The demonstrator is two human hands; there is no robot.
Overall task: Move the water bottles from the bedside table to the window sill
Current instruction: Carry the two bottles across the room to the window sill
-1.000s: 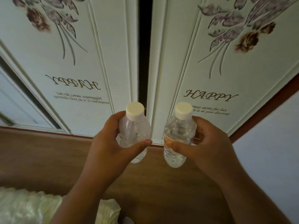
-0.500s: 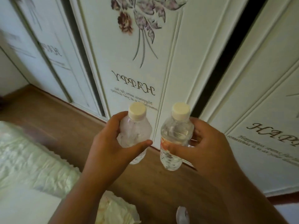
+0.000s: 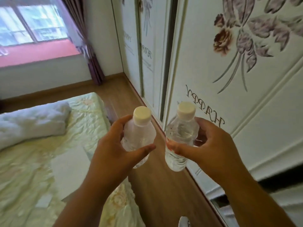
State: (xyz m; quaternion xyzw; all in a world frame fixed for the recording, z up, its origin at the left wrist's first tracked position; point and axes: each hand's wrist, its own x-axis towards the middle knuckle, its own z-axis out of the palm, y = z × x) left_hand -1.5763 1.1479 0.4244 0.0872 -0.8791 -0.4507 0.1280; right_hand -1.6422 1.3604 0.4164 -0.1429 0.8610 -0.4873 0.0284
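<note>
I've got wood floor (image 3: 164, 185) running between the bed (image 3: 49, 153) on the left and wardrobe doors (image 3: 246, 95) on the right; red window sill (image 3: 37, 53) sits far left; left hand (image 3: 113, 154) wraps one water bottle (image 3: 139, 136), right hand (image 3: 211, 149) grips the other bottle (image 3: 179, 141), both upright and held in the air near me.

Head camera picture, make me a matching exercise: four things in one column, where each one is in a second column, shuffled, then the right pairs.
Things:
1. left bottle
2. right bottle
3. curtain
4. bed

Places:
A. hanging beside the window
B. held in the left hand
C. low on the left, alongside the wooden floor
D. held in the right hand, nearest the wardrobe

Pairs: 1-B, 2-D, 3-A, 4-C
</note>
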